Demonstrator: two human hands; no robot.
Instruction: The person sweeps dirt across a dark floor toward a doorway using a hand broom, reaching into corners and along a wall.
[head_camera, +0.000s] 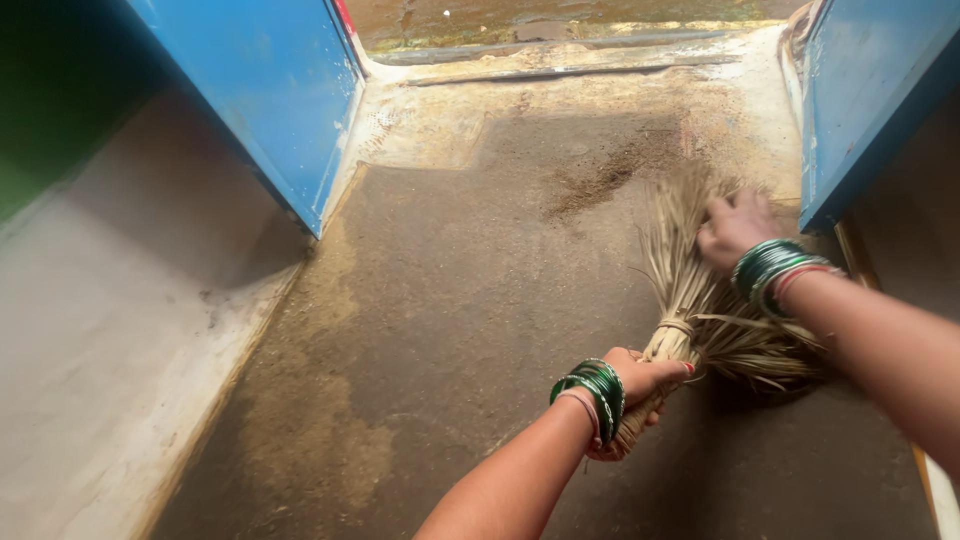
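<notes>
Low on the floor (450, 330), just inside a doorway between two blue door leaves, left (270, 90) and right (870, 90): a short grass broom (700, 300), lying nearly flat with its fan spread toward the threshold (560, 60). Left hand (635, 395) wrapped around the bound handle end, fingers (672, 372) clamped shut on the bundle just below the tie. Right hand (735, 228) pressed down on the spread bristles, fingers curled together into the straw, gripping or flattening it; hard to tell which. Green bangles on the left wrist (592, 390) and on the right wrist (770, 268).

A small heap of brown dust (600, 180) just ahead of the bristle tips, close to the pale concrete sill. To the left, a grey plastered wall (110, 330) meeting the floor along a sandy edge.

Judging by looks: very light, dry, springy at the fan and stiff only where the stalks are tied. Brittle tips, likely to snap or shed under hard pressure. Best hold at the tight bound neck, where the stalks cannot slide; a grip on the loose fan likely to splay it and prick the palm.
</notes>
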